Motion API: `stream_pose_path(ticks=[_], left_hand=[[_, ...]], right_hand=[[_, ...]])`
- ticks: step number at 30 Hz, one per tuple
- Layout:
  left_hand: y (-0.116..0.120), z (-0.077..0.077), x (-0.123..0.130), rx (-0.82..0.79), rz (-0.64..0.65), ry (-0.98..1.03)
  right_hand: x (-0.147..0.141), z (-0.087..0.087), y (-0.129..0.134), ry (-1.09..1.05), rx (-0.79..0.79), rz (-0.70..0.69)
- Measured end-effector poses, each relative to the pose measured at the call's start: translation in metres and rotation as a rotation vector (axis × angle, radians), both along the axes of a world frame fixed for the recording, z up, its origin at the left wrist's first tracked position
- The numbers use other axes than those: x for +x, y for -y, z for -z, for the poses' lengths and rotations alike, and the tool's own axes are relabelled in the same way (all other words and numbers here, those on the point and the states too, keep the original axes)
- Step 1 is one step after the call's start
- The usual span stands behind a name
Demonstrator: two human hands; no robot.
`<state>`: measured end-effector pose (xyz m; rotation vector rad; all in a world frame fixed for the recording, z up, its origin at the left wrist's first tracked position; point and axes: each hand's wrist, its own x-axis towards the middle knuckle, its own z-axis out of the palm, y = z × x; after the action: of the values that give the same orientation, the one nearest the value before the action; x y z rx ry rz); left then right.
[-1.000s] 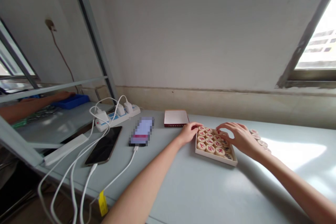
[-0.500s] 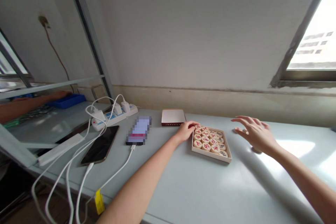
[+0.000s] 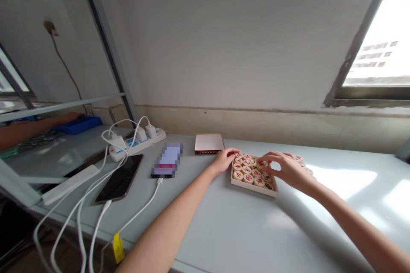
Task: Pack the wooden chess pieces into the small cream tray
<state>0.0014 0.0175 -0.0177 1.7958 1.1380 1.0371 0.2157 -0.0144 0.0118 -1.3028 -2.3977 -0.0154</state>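
Note:
A shallow white box (image 3: pixel 254 189) on the grey table holds rows of round wooden Chinese chess pieces (image 3: pixel 247 178), marked with red or dark characters. My left hand (image 3: pixel 225 158) grips the box at its far left corner, fingers curled over the rim. Over the box's right side, my right hand (image 3: pixel 282 167) has thumb and fingers pinched on a Chinese chess piece, mostly covered by the fingertips. Beyond that hand lie a few loose pieces (image 3: pixel 300 161), partly hidden by it.
A dark red box lid (image 3: pixel 209 144) with a white inside lies behind my left hand. Further left are a lit phone (image 3: pixel 168 160), a dark phone (image 3: pixel 120 179), a power strip (image 3: pixel 137 143) and white cables. Past the metal frame, another person's arm (image 3: pixel 41 126) reaches toward a blue tray (image 3: pixel 78 124).
My right hand has moved left from above the loose pieces to the box, and its spread fingers have closed into a pinch. The left hand stays at the box's corner.

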Motion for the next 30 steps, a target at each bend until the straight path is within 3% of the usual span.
stream_pose_path(ticks=[4, 10, 13, 17, 20, 25, 30], left_hand=[[-0.002, 0.003, -0.001, 0.003, 0.009, 0.003], [-0.002, 0.004, 0.0, 0.0, -0.003, 0.004], [-0.001, 0.002, -0.001, -0.003, 0.006, 0.007], [0.001, 0.0, -0.001, 0.014, 0.0, 0.002], [0.001, 0.0, -0.001, 0.016, -0.004, -0.001], [0.001, 0.001, 0.0, 0.01, 0.001, -0.001], [0.0, 0.001, 0.0, 0.007, -0.004, -0.013]], right_hand=[[0.025, 0.003, -0.01, 0.005, 0.052, 0.13], [0.051, 0.01, -0.015, 0.21, 0.215, 0.314], [0.037, 0.004, -0.009, 0.117, 0.132, 0.202], [0.006, -0.004, 0.007, 0.032, -0.158, -0.121], [-0.009, -0.003, 0.016, 0.007, -0.233, -0.179], [-0.007, -0.005, 0.015, 0.045, -0.07, -0.033], [0.029, -0.004, 0.001, 0.101, -0.036, 0.173]])
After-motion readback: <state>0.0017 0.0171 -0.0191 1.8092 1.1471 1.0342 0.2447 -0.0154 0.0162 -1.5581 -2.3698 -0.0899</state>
